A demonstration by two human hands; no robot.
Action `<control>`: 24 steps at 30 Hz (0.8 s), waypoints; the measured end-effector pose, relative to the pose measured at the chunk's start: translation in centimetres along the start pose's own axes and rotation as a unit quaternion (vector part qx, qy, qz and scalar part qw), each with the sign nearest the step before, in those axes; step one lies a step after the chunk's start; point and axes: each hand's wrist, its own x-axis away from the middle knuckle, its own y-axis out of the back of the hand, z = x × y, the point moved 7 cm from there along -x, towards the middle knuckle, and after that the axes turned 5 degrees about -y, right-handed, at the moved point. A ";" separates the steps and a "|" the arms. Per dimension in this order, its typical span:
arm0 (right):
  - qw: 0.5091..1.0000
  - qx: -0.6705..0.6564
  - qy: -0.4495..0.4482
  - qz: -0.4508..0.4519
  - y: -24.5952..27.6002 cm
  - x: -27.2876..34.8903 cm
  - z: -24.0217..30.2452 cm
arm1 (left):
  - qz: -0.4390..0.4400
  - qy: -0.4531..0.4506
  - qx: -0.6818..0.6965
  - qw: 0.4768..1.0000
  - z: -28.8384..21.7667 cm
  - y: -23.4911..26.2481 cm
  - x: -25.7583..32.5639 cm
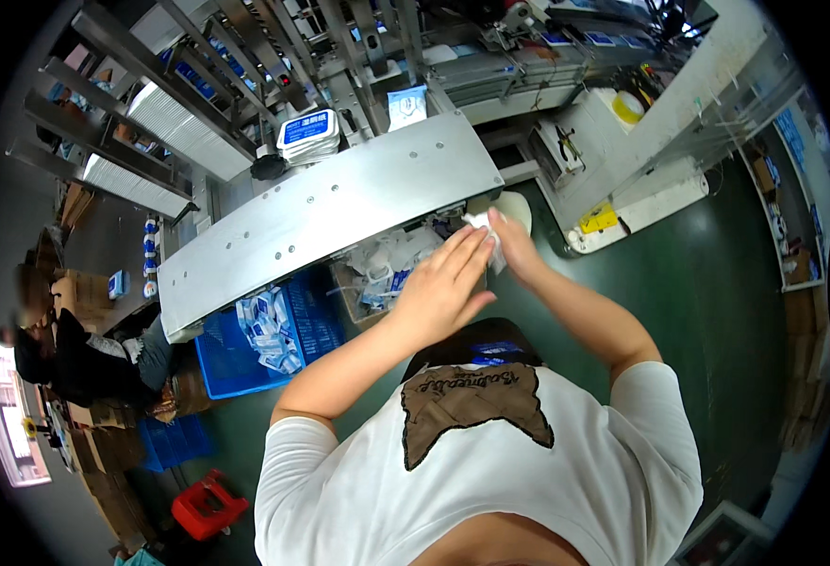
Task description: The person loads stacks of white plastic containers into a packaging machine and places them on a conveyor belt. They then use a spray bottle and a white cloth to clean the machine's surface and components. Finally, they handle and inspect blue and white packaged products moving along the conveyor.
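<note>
Both hands meet just below the edge of the metal table (pixel 340 203), over a box (pixel 377 274) of white packets. The left hand (pixel 439 288) lies flat, fingers together and stretched forward, its fingertips touching a small white packet (pixel 483 226). The right hand (pixel 512 243) pinches that same packet from the other side. The step in hand looks like smoothing or squaring the packet between the hands. Any next move calls for a firm pinch, so the packet does not slip into the box. A blue crate (pixel 311 330) of packets sits to the left, and a packet stack (pixel 308 132) rests above the table.
</note>
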 end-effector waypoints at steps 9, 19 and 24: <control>0.870 -0.405 -0.085 0.268 -7.7 0.9 2.6 | 0.062 -0.117 -0.135 0.982 1.7 -1.0 5.2; 0.842 0.461 0.262 0.103 -16.2 1.0 -2.6 | 0.171 -0.142 -0.003 0.975 7.3 -2.4 10.8; 0.971 -0.026 -0.223 0.081 -14.3 -1.6 -11.5 | 0.142 -0.309 0.060 0.938 5.9 -1.3 13.0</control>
